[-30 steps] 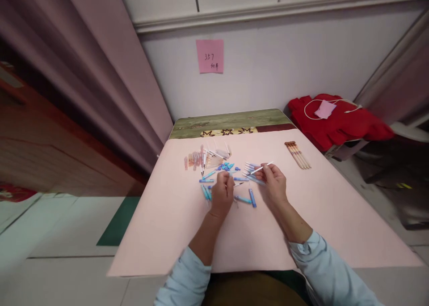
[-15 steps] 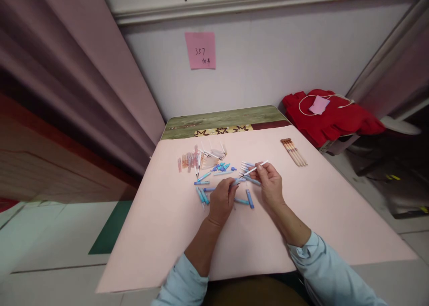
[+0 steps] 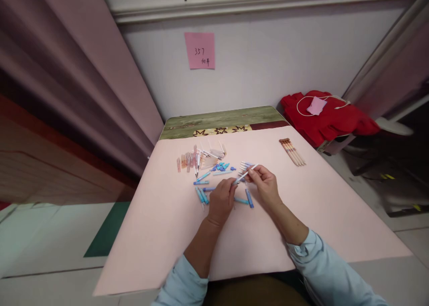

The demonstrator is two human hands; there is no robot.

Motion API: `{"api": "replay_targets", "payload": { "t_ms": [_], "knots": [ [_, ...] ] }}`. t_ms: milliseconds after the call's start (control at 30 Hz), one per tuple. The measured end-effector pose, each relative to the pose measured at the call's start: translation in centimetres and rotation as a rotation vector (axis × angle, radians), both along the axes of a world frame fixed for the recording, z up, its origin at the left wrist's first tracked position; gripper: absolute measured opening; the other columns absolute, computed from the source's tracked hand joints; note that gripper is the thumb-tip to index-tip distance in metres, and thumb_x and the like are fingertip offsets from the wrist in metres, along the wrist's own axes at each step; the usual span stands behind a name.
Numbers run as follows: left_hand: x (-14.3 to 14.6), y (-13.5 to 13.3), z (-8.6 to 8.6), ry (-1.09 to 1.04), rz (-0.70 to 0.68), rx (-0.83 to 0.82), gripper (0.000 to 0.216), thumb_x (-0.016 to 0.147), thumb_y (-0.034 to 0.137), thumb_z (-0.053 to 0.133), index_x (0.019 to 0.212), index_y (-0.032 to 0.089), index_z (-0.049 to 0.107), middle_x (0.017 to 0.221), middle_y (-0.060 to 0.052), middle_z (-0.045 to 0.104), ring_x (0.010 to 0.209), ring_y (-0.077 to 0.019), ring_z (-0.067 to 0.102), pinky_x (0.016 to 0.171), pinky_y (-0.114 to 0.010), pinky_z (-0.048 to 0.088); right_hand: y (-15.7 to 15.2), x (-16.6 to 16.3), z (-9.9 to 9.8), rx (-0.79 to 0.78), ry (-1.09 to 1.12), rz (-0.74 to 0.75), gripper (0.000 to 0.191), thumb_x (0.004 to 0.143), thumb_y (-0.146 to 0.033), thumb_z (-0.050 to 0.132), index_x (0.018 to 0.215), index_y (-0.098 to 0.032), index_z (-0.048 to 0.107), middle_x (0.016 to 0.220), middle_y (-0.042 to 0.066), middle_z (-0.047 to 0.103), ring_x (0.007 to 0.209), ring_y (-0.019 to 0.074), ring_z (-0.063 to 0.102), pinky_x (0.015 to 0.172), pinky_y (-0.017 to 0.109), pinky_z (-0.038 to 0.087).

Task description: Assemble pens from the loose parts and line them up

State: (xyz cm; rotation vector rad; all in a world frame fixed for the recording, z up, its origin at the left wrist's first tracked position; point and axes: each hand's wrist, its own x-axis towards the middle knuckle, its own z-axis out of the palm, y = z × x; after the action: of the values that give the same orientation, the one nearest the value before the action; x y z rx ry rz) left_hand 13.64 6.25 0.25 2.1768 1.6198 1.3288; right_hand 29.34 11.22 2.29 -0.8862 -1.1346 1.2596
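We look out from one head-worn camera, high over the near edge of the pink sheet (image 3: 161,234). We face forward and down across the sheet, near enough that the left hand (image 3: 221,201) and the right hand (image 3: 266,187) show over its middle, and wide enough to catch the wall (image 3: 261,64) beyond it and floor (image 3: 43,252) on either side.

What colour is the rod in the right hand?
White: the rod in the right hand, best in the head view.
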Motion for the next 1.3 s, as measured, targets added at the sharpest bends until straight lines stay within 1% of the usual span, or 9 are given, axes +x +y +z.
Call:
{"api": "replay_targets", "payload": {
  "t_ms": [200,400,533,733,833,967,1033,1167,1300],
  "knots": [
    [0.1,-0.3,0.5,-0.114,-0.018,-0.076,0.019,0.095,0.027,0.047,0.108,0.022,0.06,0.098,-0.008,0.071,0.092,-0.0198,0.067,0.082,-0.033,0.053,-0.5,-0.3,-0.7,0.086,-0.168,0.085,0.02,0.081,-0.04,0.071,0.086,-0.021,0.074,0.072,0.0,0.069,0.065,0.0148,0.061,0.063,0.028,0.051],
    [0.0,-0.3,0.9,-0.646,0.022,-0.244,0.017,0.093,0.036,0.053,0.1,0.022,0.054,0.088,-0.004,0.073,0.079,-0.0168,0.068,0.073,-0.029,0.053,-1.1,-0.5,-0.5,0.09,-0.205,0.153,0.025,0.084,-0.04,0.067,0.101,-0.022,0.072,0.081,0.002,0.073,0.068,0.0159,0.064,0.067,0.029,0.053],
    [0.2,-0.2,1.3,-0.87,-0.052,-0.269,0.02,0.091,0.039,0.057,0.097,0.02,0.053,0.09,-0.003,0.071,0.067,-0.012,0.063,0.064,-0.025,0.053,-1.3,-0.4,-0.2,0.244,-0.41,0.117,0.02,0.082,-0.039,0.069,0.089,-0.021,0.072,0.078,0.002,0.072,0.068,0.0158,0.064,0.066,0.027,0.051],
    [0.8,-0.2,1.8,-0.949,-0.129,-0.324,0.023,0.087,0.04,0.061,0.095,0.019,0.057,0.089,-0.003,0.067,0.068,-0.0125,0.064,0.062,-0.026,0.055,-1.3,-0.3,0.1,0.473,-0.668,0.047,0.011,0.086,-0.032,0.064,0.088,-0.023,0.07,0.08,0.002,0.071,0.074,0.0155,0.065,0.07,0.026,0.05],
    [0.4,-0.2,1.4,-0.869,-0.072,-0.287,0.022,0.089,0.04,0.059,0.096,0.019,0.058,0.083,-0.002,0.065,0.068,-0.0128,0.062,0.065,-0.026,0.054,-1.1,0.5,0.4,0.484,-0.719,-0.007,0.009,0.085,-0.03,0.063,0.086,-0.023,0.07,0.077,0.001,0.07,0.071,0.0149,0.063,0.069,0.026,0.049],
    [-0.9,0.1,0.9,-0.552,0.268,-0.091,0.018,0.092,0.036,0.054,0.094,0.02,0.061,0.081,-0.003,0.064,0.07,-0.0143,0.058,0.069,-0.028,0.049,-1.2,2.9,0.4,0.351,-0.753,-0.236,0.009,0.082,-0.03,0.064,0.084,-0.022,0.068,0.078,0.0,0.069,0.067,0.0138,0.061,0.067,0.025,0.048],
    [-1.4,0.2,0.7,-0.345,0.365,-0.01,0.015,0.092,0.032,0.053,0.092,0.02,0.062,0.083,-0.004,0.064,0.075,-0.017,0.059,0.075,-0.032,0.049,-1.6,4.1,0.2,0.315,-0.849,-0.286,0.009,0.081,-0.03,0.063,0.081,-0.023,0.068,0.078,-0.001,0.068,0.068,0.0135,0.06,0.066,0.024,0.045],
    [-1.0,0.6,0.4,0.088,0.254,-0.008,0.017,0.089,0.025,0.054,0.101,0.021,0.066,0.106,-0.01,0.068,0.104,-0.0257,0.059,0.094,-0.042,0.043,-2.5,5.0,-0.5,0.318,-1.098,-0.309,0.009,0.08,-0.03,0.062,0.08,-0.023,0.068,0.077,-0.001,0.068,0.07,0.0138,0.059,0.063,0.024,0.038],
    [0.6,0.7,-0.1,0.364,0.1,-0.107,0.033,0.091,0.021,0.051,0.123,0.024,0.059,0.13,-0.011,0.061,0.127,-0.03,0.048,0.11,-0.055,0.023,-2.4,4.5,-1.0,0.29,-1.231,-0.318,0.008,0.078,-0.029,0.061,0.08,-0.024,0.068,0.076,-0.002,0.067,0.068,0.0136,0.057,0.062,0.025,0.035]
  ]
}}
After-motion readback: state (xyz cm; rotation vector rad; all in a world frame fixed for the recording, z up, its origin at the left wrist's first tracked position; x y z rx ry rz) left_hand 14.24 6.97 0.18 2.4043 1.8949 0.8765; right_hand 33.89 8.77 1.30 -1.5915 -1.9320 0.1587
